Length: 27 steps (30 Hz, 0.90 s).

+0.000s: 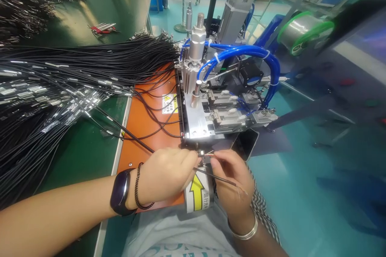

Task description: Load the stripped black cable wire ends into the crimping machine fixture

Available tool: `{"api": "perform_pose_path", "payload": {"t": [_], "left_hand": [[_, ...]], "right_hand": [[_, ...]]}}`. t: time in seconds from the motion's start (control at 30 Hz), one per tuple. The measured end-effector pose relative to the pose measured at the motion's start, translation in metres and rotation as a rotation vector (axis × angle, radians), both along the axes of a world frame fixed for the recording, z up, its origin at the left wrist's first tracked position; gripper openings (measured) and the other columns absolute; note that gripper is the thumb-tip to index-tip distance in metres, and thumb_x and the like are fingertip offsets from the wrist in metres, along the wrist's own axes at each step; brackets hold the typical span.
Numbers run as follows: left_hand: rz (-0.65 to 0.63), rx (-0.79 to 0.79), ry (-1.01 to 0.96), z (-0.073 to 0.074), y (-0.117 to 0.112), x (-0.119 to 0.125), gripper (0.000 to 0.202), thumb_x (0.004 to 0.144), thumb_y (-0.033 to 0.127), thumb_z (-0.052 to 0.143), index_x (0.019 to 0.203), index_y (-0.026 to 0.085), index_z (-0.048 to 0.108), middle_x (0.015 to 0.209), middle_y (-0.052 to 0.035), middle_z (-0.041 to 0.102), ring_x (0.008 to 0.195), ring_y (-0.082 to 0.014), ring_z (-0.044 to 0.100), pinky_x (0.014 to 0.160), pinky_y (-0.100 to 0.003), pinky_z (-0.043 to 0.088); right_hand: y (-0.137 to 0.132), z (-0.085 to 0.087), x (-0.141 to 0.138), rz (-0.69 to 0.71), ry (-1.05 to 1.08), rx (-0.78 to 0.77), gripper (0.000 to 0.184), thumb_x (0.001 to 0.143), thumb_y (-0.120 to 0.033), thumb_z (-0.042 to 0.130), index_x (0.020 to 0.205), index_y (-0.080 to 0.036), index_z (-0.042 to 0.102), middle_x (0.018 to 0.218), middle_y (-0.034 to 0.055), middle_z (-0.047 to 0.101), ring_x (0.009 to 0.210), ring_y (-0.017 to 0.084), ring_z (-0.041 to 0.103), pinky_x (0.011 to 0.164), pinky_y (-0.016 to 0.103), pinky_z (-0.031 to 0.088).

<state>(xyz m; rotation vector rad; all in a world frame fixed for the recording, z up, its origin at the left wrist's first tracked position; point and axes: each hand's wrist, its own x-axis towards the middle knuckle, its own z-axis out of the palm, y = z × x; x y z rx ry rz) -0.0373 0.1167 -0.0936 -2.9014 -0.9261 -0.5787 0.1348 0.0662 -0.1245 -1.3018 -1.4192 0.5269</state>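
My left hand (170,168) comes in from the left with its fingers closed around a black cable (139,141), just in front of the machine (199,116). Its fingertips meet a small metal fixture at the machine's front edge. A dark cable end (218,177) sticks out from under these fingers to the right, with fine bare strands at its tip. My right hand (232,176) faces the left one, thumb and forefinger pinched on a thin reddish wire (209,154) at the fixture. Below the fingers is a white label (198,192) with a yellow arrow.
Bundles of black cables (120,58) with silvery ends spread over the green table (87,140) and the orange plate (147,112). Red-handled pliers (104,29) lie farther back. Blue air hoses (273,68) arch over the machine. A phone (245,144) and a green wire spool (304,32) are on the right.
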Motion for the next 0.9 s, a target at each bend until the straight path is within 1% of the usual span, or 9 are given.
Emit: {"api": "perform_pose_path", "payload": {"t": [0.07, 0.17, 0.23, 0.37, 0.47, 0.6, 0.7, 0.77, 0.9], "left_hand": [[0.019, -0.003, 0.003, 0.001, 0.0, 0.0, 0.014, 0.09, 0.02, 0.044, 0.076, 0.019, 0.045, 0.062, 0.0028, 0.05, 0.054, -0.0142, 0.048, 0.05, -0.03, 0.033], [0.034, -0.012, 0.025, 0.003, -0.002, -0.001, 0.015, 0.088, 0.017, 0.046, 0.074, 0.019, 0.043, 0.062, 0.0025, 0.049, 0.055, -0.0145, 0.047, 0.051, -0.03, 0.033], [0.033, -0.009, 0.022, 0.003, -0.002, -0.002, 0.014, 0.089, 0.019, 0.046, 0.076, 0.019, 0.043, 0.063, 0.0024, 0.049, 0.056, -0.0146, 0.047, 0.051, -0.03, 0.032], [0.026, -0.028, 0.044, 0.0, -0.003, -0.003, 0.011, 0.089, 0.018, 0.047, 0.079, 0.019, 0.044, 0.065, 0.0025, 0.049, 0.057, -0.0148, 0.047, 0.052, -0.03, 0.033], [0.015, -0.049, 0.105, 0.0, -0.003, -0.004, 0.01, 0.084, 0.01, 0.049, 0.082, 0.018, 0.046, 0.067, 0.0018, 0.05, 0.059, -0.016, 0.048, 0.052, -0.03, 0.036], [-0.074, 0.039, 0.121, 0.002, -0.001, -0.003, 0.013, 0.08, 0.007, 0.048, 0.09, 0.015, 0.051, 0.073, -0.0018, 0.056, 0.062, -0.0187, 0.051, 0.052, -0.032, 0.04], [-0.091, 0.032, 0.128, 0.0, 0.001, -0.002, 0.012, 0.08, 0.008, 0.049, 0.089, 0.016, 0.051, 0.074, -0.0017, 0.057, 0.063, -0.0187, 0.052, 0.053, -0.032, 0.041], [-0.057, -0.008, 0.116, -0.002, 0.001, -0.002, 0.012, 0.079, 0.007, 0.049, 0.085, 0.017, 0.05, 0.07, 0.0004, 0.055, 0.061, -0.0179, 0.051, 0.052, -0.031, 0.039], [0.042, -0.072, 0.08, -0.006, 0.001, -0.002, 0.012, 0.08, 0.009, 0.048, 0.078, 0.02, 0.044, 0.064, 0.0023, 0.052, 0.057, -0.0171, 0.05, 0.051, -0.031, 0.035]], "right_hand": [[0.001, 0.0, 0.0, 0.116, -0.13, 0.017, 0.02, 0.082, -0.009, 0.06, 0.096, -0.024, 0.062, 0.088, 0.0004, 0.065, 0.082, 0.015, 0.058, 0.074, 0.03, 0.047], [0.004, 0.0, 0.0, 0.279, -0.213, -0.105, 0.01, 0.085, -0.014, 0.059, 0.085, -0.023, 0.064, 0.083, -0.0002, 0.067, 0.08, 0.015, 0.058, 0.076, 0.032, 0.046], [0.005, 0.002, 0.0, 0.198, -0.12, -0.183, 0.008, 0.085, -0.019, 0.059, 0.089, -0.023, 0.065, 0.087, 0.0004, 0.066, 0.082, 0.015, 0.059, 0.074, 0.03, 0.047], [0.004, 0.01, 0.002, 0.028, -0.02, -0.164, 0.008, 0.086, -0.019, 0.058, 0.091, -0.022, 0.064, 0.086, 0.0001, 0.063, 0.079, 0.013, 0.057, 0.069, 0.026, 0.046], [0.004, 0.014, 0.001, 0.079, -0.074, -0.151, 0.01, 0.086, -0.017, 0.056, 0.081, -0.021, 0.063, 0.08, -0.0008, 0.062, 0.076, 0.013, 0.055, 0.069, 0.026, 0.044], [0.007, 0.017, 0.0, 0.134, -0.199, -0.14, 0.011, 0.088, -0.017, 0.054, 0.083, -0.021, 0.062, 0.084, 0.0005, 0.064, 0.082, 0.015, 0.055, 0.075, 0.03, 0.042], [0.011, 0.018, 0.001, 0.264, -0.315, -0.179, 0.013, 0.089, -0.019, 0.052, 0.082, -0.021, 0.062, 0.084, 0.0003, 0.065, 0.082, 0.016, 0.055, 0.077, 0.033, 0.04], [0.012, 0.016, 0.003, 0.252, -0.236, -0.224, 0.013, 0.09, -0.02, 0.052, 0.081, -0.022, 0.062, 0.084, -0.0007, 0.065, 0.082, 0.016, 0.056, 0.077, 0.031, 0.041], [0.012, 0.01, 0.006, 0.079, 0.075, -0.257, 0.011, 0.089, -0.024, 0.054, 0.085, -0.024, 0.064, 0.087, -0.0013, 0.065, 0.083, 0.013, 0.059, 0.075, 0.026, 0.045]]}}
